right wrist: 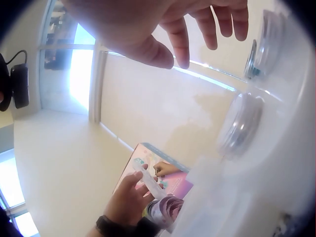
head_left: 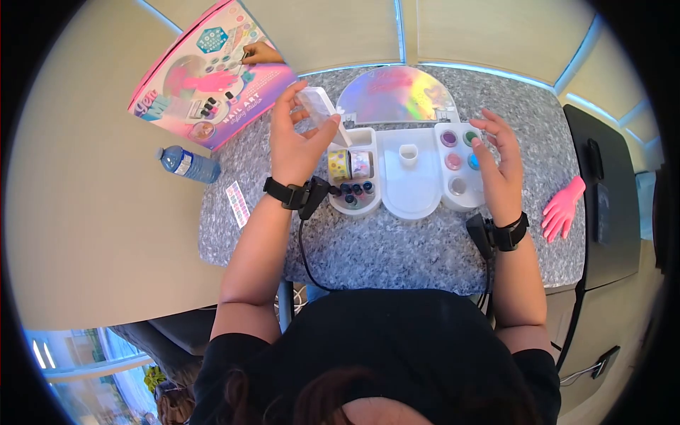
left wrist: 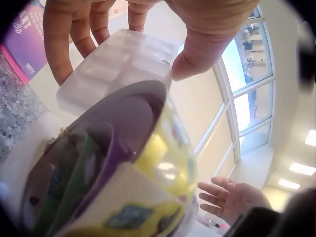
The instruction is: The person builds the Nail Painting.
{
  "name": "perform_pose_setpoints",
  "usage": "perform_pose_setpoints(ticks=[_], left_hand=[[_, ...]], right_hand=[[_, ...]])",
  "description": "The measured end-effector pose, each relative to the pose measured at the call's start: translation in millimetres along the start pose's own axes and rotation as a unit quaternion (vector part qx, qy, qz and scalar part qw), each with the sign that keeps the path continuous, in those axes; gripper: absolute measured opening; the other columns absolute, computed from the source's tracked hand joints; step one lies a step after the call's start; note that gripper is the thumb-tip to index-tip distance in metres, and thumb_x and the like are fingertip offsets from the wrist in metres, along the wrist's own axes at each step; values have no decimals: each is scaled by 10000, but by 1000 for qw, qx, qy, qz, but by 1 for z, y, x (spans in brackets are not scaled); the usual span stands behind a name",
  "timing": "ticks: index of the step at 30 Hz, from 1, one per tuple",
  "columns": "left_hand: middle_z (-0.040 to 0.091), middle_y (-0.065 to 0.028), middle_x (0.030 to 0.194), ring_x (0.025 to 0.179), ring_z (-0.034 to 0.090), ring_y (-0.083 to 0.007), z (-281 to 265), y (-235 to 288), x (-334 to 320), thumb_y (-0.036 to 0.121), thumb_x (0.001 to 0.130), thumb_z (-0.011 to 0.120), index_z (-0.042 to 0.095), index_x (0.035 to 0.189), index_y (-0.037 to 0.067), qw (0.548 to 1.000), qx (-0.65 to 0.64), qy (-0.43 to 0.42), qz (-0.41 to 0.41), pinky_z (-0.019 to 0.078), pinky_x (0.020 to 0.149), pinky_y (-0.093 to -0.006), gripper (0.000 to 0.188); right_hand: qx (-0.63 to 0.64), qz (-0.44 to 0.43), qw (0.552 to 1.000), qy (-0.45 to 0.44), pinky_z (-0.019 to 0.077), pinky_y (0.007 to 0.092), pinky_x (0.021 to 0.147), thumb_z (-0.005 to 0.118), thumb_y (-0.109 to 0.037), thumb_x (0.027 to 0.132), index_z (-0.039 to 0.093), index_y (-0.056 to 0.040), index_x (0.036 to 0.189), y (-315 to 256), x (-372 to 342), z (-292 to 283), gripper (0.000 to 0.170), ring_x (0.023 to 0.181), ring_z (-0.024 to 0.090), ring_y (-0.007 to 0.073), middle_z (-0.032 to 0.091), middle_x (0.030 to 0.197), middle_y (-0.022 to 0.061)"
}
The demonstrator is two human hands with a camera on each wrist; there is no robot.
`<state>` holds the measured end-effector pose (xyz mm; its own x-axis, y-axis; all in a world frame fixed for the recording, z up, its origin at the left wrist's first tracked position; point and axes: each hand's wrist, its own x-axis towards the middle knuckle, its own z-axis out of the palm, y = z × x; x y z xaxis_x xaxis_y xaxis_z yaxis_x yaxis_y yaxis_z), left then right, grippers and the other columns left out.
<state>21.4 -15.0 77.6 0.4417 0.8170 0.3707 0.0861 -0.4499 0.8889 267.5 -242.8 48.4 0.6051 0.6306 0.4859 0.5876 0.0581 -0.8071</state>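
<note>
My left hand [head_left: 299, 145] grips a clear plastic compartment box [head_left: 320, 108] by its edges, tilted above the left tray [head_left: 373, 196] of the white station. The left wrist view shows the box [left wrist: 118, 64] between thumb and fingers, with a yellow patterned roll [left wrist: 163, 177] close in front. That tray holds a yellow roll [head_left: 339, 164], a white patterned roll [head_left: 362, 164] and several small dark-capped bottles [head_left: 355, 190]. My right hand [head_left: 502, 170], empty with fingers spread, hovers over the right tray [head_left: 460, 200] with its round pots, including purple [head_left: 448, 138] and pink [head_left: 452, 161].
A holographic semicircular panel [head_left: 395, 95] stands behind the white centre tray [head_left: 411, 195]. The product box [head_left: 212, 78] and a water bottle [head_left: 190, 164] are at the left, near a sticker sheet [head_left: 238, 204]. A pink model hand [head_left: 564, 210] lies at the right.
</note>
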Motion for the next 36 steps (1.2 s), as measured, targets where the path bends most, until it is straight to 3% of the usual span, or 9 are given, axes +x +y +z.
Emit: perform_pose_setpoints(ticks=[11,15,18,20,26,29,31,33,36], left_hand=[[787,-51,1080,940,740,-112,-17,-22,18,87,955,828,739,1234,32,989,55,-114,-79,607,689,-270,299],[787,-77,1118,921,753,-137,-32,-17,27,158,934,850,759,1266,37,982,107,-131,-88,616,707,-307,364],[782,-88,1159,979,744,-179,-32,-18,29,109,948,819,720,1341,55,965,181,-188,26,602,776,-328,409],[763,-126,1239,1040,729,-268,-25,-4,28,146,934,827,693,1414,103,907,319,-224,161,587,879,-380,500],[746,-141,1251,1033,702,-297,-39,-1,32,227,918,853,654,1482,130,910,328,-203,153,570,925,-409,606],[746,-137,1233,1033,702,-294,-67,5,21,269,902,873,670,1444,109,895,380,-223,63,572,923,-400,601],[745,-135,1228,1041,705,-295,-84,5,4,293,889,887,679,1417,99,869,429,-247,-17,573,924,-397,600],[729,-147,1261,1086,702,-315,-100,-11,-23,331,857,913,688,1365,102,844,472,-247,-57,567,951,-411,602],[718,-181,1257,1182,685,-387,-111,-15,-54,367,836,913,698,1298,53,856,432,-284,32,550,1002,-477,599]], right_hand=[[-56,-53,997,-6,382,503,1196,704,-137,986,739,-99,1265,-10,-1,-6,284,1394,544,390,602,1510,192],[-63,-58,996,-5,373,503,1199,709,-141,982,738,-100,1262,-13,-2,-7,285,1395,537,394,600,1509,192],[-67,-59,996,-9,372,502,1199,712,-146,980,736,-102,1265,-12,-1,-6,290,1397,535,390,600,1509,189],[-72,-59,996,-10,371,502,1199,713,-149,979,735,-103,1266,-10,-1,-5,291,1396,536,387,601,1508,187],[-66,-69,995,-18,393,487,1178,720,-127,973,741,-120,1270,-8,0,-2,298,1380,559,373,611,1505,173],[-11,-48,999,1,434,467,1139,601,-257,1077,728,-48,1155,-8,-1,-6,257,1254,623,335,679,1354,181],[263,-10,959,-108,472,447,1096,369,-469,1168,678,7,976,9,1,-18,599,1061,663,286,713,1120,167],[294,4,947,-134,487,432,1060,268,-537,1167,650,4,910,1,-2,-20,711,993,656,270,701,1039,153],[306,3,937,-165,504,392,971,177,-627,1160,633,-1,837,-11,-7,-14,840,900,642,243,692,948,135]])
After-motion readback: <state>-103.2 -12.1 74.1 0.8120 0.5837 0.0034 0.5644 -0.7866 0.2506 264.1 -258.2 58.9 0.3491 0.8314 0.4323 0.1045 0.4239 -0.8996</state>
